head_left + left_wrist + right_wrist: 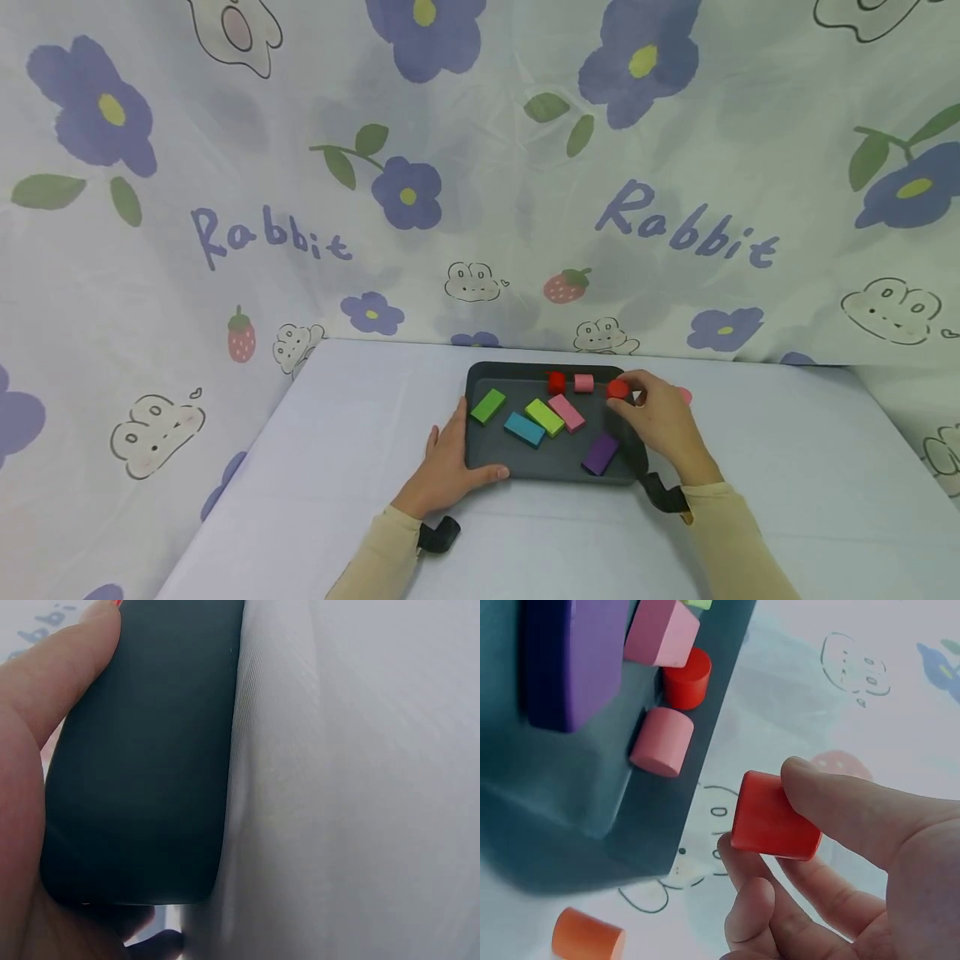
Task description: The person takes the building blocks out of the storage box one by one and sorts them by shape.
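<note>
Two printed words, both "Rabbit" [270, 237], can be read on the flowered cloth [487, 208] behind the bench [300, 500]; no label or brand can be made out on anything else. On the bench sits a dark tray [540, 462], its long axis running left to right. The left hand [446, 467] rests spread against the tray's near left corner, clenching nothing. The right hand [666, 417] is at the far right corner, its grip grasping a red block between thumb and fingers.

Five long blocks lie in the tray: purple [600, 455] near the right end, pink [566, 413] beside lime [544, 417], then blue [524, 429], with green [487, 407] at the left. Smaller are a red cylinder [687, 679] and a pink cylinder [664, 741] by the far wall, and an orange cylinder [589, 935] outside the tray.

The held red block [776, 817] has no clear long axis. Most of the tray lies to the grip's left and toward the person, so the right hand is much the nearer; whether the block is inside the rim or beyond it, I cannot tell.
</note>
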{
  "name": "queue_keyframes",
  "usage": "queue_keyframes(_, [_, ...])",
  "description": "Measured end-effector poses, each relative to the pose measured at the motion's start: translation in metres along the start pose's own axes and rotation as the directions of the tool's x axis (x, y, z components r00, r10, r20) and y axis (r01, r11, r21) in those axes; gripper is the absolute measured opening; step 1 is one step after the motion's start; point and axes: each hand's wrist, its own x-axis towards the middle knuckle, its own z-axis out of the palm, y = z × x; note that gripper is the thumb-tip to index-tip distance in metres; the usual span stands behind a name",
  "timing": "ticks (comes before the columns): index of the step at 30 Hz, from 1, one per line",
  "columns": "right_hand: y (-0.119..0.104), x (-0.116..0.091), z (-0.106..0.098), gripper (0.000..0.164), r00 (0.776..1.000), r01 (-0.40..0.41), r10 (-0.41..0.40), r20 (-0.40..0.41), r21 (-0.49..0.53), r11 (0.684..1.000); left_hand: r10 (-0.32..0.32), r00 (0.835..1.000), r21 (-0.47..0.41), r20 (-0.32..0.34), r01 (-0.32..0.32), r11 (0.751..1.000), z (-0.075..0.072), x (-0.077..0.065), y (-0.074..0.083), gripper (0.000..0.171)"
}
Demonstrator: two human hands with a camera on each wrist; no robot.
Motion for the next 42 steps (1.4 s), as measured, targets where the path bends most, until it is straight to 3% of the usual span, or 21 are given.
queue_keyframes(33, [0.037, -0.008, -0.037, 0.039, 0.985, -0.044, 0.045, -0.165, 0.012, 0.999, 0.004, 1.0, -0.025, -0.004, -0.004, 1.0, 0.002, 0.001, -0.002, 0.126])
queue_keyframes(42, [0.049, -0.007, -0.045, 0.046, 0.977, -0.085, 0.079, -0.2, -0.023, 0.996, -0.004, 1.0, -0.014, 0.003, 0.004, 1.0, 0.001, 0.001, -0.002, 0.126])
